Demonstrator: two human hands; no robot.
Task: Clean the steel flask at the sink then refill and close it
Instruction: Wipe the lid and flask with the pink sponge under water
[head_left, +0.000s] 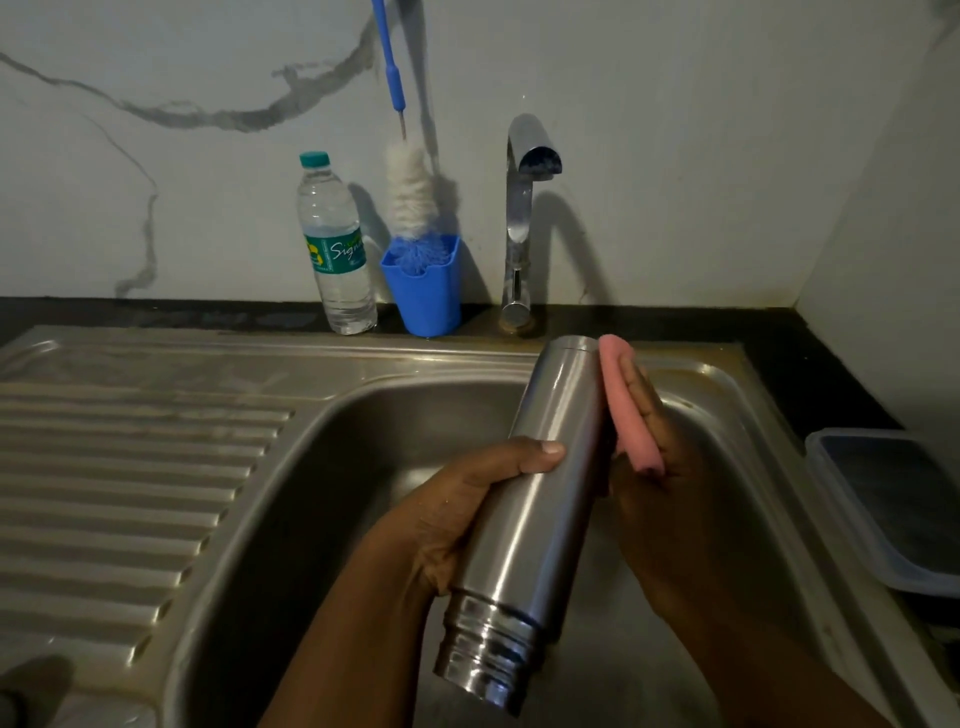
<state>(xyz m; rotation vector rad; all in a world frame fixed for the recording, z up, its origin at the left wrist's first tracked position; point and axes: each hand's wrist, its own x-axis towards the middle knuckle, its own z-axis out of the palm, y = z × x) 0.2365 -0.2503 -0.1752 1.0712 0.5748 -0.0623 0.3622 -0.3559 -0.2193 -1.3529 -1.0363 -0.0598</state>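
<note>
Over the sink basin (332, 467), left hand (467, 514) grips the uncapped steel flask (540, 499), right hand (670, 499) presses a pink cloth (626, 405) against it; wiping underway, refill and closing to come

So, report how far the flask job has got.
Done: the cap looks off, the threaded neck of the steel flask bare. In hand: the left hand grips the flask over the sink while the right hand presses a pink cloth against its side. Left: refilling, perhaps from the water bottle, and closing. The tap is dry.
</note>
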